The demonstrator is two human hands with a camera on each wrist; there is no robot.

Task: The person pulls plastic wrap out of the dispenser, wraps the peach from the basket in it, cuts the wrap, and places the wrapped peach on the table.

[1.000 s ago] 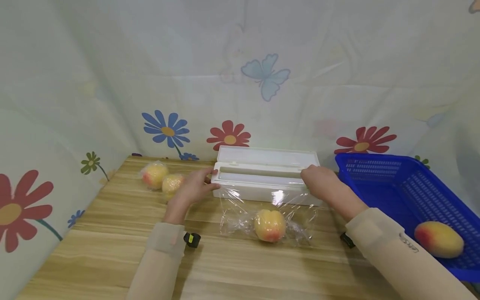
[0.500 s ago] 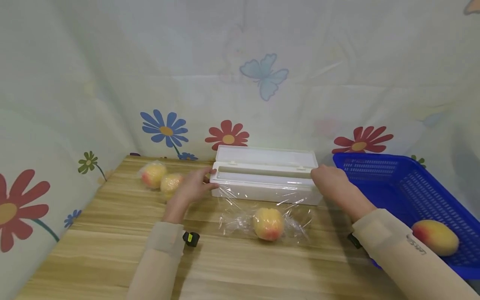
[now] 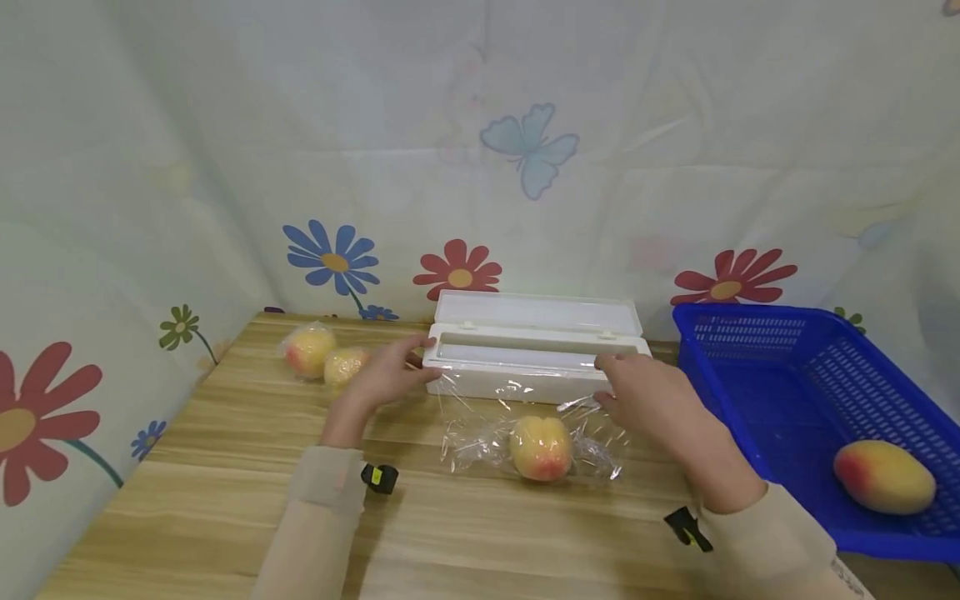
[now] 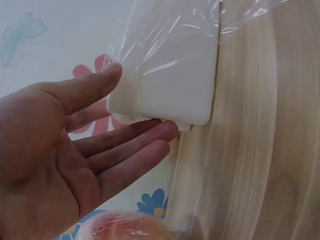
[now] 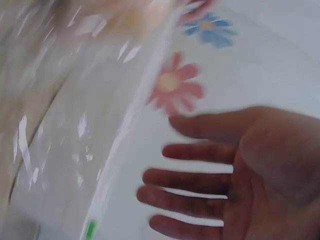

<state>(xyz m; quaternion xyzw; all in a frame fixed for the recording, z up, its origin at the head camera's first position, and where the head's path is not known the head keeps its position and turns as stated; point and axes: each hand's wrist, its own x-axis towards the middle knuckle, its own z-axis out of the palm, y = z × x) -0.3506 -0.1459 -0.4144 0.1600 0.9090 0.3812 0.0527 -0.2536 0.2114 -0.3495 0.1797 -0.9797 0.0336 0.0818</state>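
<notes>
A white cling film dispenser [image 3: 491, 383] lies at the back of the table, its lid [image 3: 536, 313] raised. Clear film [image 3: 480, 442] runs from its front edge over a yellow-red peach [image 3: 541, 448] on the wood. At the dispenser's left end my left hand [image 3: 386, 375] holds on, thumb at the front corner and fingers against the end face [image 4: 160, 102]. My right hand [image 3: 656, 404] is over the right part of the dispenser and film, fingertips at its front edge; in the right wrist view its fingers [image 5: 185, 177] are straight, spread and hold nothing.
Left of my left hand sit two film-wrapped peaches, one farther out [image 3: 309, 350] and one [image 3: 345, 367] partly behind the hand. A blue plastic basket [image 3: 757, 433] stands on the right, with a yellow-red oval fruit [image 3: 885, 477] in it. A flowered curtain [image 3: 375, 150] hangs behind.
My right hand first slid right along the dispenser with curled fingers. It has since come back left and nearer, fingers extended. The left hand, the dispenser and the peach stay in place.
</notes>
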